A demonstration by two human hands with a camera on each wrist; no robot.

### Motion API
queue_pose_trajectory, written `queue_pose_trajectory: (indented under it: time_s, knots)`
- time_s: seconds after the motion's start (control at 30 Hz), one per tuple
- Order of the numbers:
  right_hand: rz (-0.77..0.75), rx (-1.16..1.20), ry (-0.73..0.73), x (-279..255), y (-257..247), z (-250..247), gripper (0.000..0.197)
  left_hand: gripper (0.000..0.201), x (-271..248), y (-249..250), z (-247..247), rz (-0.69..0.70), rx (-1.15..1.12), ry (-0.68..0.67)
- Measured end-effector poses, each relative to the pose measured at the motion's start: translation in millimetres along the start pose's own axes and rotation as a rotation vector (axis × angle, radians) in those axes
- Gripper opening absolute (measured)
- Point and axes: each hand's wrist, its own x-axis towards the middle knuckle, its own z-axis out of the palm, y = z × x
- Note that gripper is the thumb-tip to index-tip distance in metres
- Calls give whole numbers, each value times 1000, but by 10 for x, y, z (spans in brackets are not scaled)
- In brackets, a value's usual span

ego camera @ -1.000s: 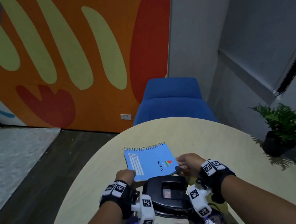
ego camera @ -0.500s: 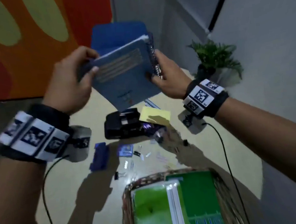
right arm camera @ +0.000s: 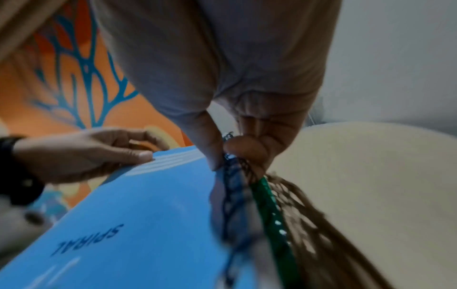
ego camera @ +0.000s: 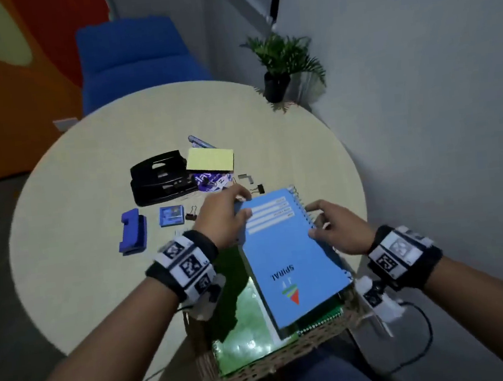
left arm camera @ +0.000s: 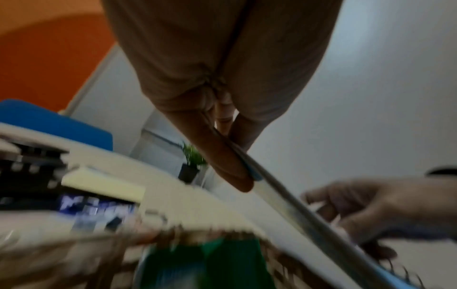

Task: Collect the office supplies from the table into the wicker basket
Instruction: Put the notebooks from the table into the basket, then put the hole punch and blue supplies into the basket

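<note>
A blue spiral notebook [ego camera: 288, 254] lies tilted over the wicker basket [ego camera: 263, 372] at the table's near edge, on top of green notebooks [ego camera: 242, 324]. My left hand [ego camera: 225, 221] pinches its far left corner, thumb on the cover. My right hand [ego camera: 335, 231] grips its spiral-bound edge [right arm camera: 230, 176]. Left on the round table [ego camera: 100, 299] are a black hole punch [ego camera: 159, 178], a yellow sticky pad [ego camera: 209, 159], a pen [ego camera: 201, 141], a blue stapler [ego camera: 132, 232], a small blue box [ego camera: 170, 216], a purple packet [ego camera: 212, 180] and binder clips [ego camera: 192, 213].
A blue chair [ego camera: 134, 63] stands behind the table. A potted plant [ego camera: 283, 63] sits on the floor at the far right by the grey wall. A cable [ego camera: 421, 337] hangs from my right wrist beside the basket.
Both hands lifted the blue notebook off the table, brought it towards me and lowered it onto the basket. My view has tilted down to the basket.
</note>
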Motion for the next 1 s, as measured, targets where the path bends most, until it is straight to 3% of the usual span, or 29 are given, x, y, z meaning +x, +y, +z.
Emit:
queue_pose_trajectory:
  time_s: [0.13,0.23,0.3,0.37,0.43,0.5,0.57,0.6,0.67,0.73,0.8,0.83,0.9,1.0]
  knots:
    - [142,-235,8,-89,259,403,60,37,-133,-146,582,-8,189,-219]
    - [134,-348,44,-131,267,552,66,48,-247,-188,739,30,404,-345]
    - [79,-493,60,-169,220,588,56,55,-349,-185,766,78,579,-395]
    - [7,-612,64,-247,154,609,41,49,-457,-192,803,160,694,-461]
    - [-86,-662,-11,-342,105,644,31,45,-562,-235,865,212,763,-572]
    - [-169,-770,-156,-417,102,689,25,55,-610,-290,931,191,817,-676]
    - [-139,-881,-291,-460,73,681,32,63,-599,-327,960,176,840,-716]
    - [-158,-945,-248,-428,106,702,34,66,-590,-331,964,176,841,-722]
    - [-189,-1016,-375,-398,58,685,27,68,-590,-349,979,179,836,-736]
    - [-255,-1058,-388,-354,111,693,26,69,-589,-385,994,176,828,-748]
    - [-156,-996,-458,-370,35,677,30,69,-570,-395,975,170,797,-773]
    - [-163,-999,-432,-328,58,684,31,68,-554,-401,949,171,776,-785]
    - [-314,-971,-440,-253,91,680,28,64,-518,-408,864,186,727,-810]
    - [-300,-842,-476,-96,114,541,28,51,-473,-398,731,149,531,-745]
